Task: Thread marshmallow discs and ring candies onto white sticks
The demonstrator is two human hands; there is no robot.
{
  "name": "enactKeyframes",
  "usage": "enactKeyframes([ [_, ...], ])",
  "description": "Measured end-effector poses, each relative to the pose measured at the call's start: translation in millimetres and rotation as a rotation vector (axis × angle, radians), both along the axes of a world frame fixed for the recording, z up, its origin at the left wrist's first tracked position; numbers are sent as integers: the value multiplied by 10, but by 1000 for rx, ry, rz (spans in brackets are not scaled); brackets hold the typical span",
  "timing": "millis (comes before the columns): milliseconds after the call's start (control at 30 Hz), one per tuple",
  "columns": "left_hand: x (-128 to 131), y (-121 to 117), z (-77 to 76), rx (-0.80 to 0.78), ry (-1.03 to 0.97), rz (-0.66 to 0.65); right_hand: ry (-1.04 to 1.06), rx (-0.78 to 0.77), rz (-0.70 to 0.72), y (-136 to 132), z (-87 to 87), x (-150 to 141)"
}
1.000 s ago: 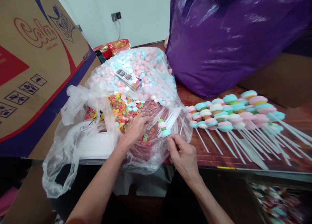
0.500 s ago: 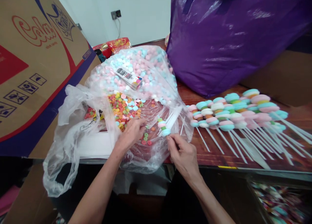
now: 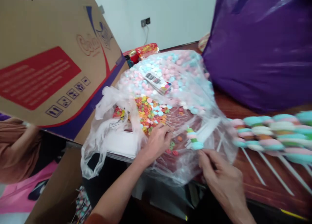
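My right hand [image 3: 220, 175] is closed in a pinch at the lower end of a marshmallow skewer [image 3: 195, 140]. Pale blue, white and green pieces are stacked on it, with a green piece at the tip. My left hand [image 3: 159, 138] rests by the pile of small ring candies [image 3: 148, 112], its fingers curled together; what they hold, if anything, is hidden. A few loose red and green rings [image 3: 172, 147] lie between the hands. Behind them, a clear plastic bag [image 3: 170, 63] holds many pink and blue marshmallows, with a small stack of printed cards [image 3: 158, 82] on top.
Finished-looking marshmallow skewers [image 3: 270, 133] lie in rows at the right. A large purple bag [image 3: 258, 52] stands behind them. At the left leans a big cardboard box [image 3: 44, 39]; white paper [image 3: 122, 143] lies near the table edge. Another person's arm [image 3: 21, 149] shows at far left.
The view has swung to the left, so everything sits further right in the picture and another person's arm has come into sight. Both hands keep nearly the same places over the table.
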State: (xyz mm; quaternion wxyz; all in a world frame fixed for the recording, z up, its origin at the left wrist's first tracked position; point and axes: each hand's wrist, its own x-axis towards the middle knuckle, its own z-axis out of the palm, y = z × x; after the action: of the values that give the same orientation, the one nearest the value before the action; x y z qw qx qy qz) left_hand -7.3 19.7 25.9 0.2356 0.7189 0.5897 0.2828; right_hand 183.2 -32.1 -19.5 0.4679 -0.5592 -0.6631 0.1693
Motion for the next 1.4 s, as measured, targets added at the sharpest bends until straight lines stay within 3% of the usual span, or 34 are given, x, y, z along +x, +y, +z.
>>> enactKeyframes([
  [133,-319,-282,248,-95,-412,117,4,-1,31,33,-55,31],
  [233,-754,-462,498,-72,-518,299,-2,-18,39,32,-57,34],
  [333,-1268,-408,647,104,-399,520,-23,-41,31,14,-31,25],
  [400,-1550,-241,657,159,-267,621,-29,-52,25,3,-15,18],
  [567,-1794,155,513,126,293,597,-33,-58,20,-3,2,-2],
  [667,-1742,155,457,220,420,609,-29,-48,21,-1,12,-13],
  [800,-1537,-77,487,355,371,617,-22,-45,28,-2,21,-14],
  [933,-1061,-335,516,422,199,408,-18,-67,37,-7,29,-12],
  [1033,-633,-377,434,268,89,83,-17,-89,34,-12,38,-17],
  [1100,-416,-326,333,119,114,-13,-16,-89,32,-16,44,-22],
  [1233,-215,-203,122,-58,261,-11,-11,-92,36,-22,52,-27],
  [1400,-156,-183,-7,-67,305,34,-16,-86,28,-22,52,-22],
])
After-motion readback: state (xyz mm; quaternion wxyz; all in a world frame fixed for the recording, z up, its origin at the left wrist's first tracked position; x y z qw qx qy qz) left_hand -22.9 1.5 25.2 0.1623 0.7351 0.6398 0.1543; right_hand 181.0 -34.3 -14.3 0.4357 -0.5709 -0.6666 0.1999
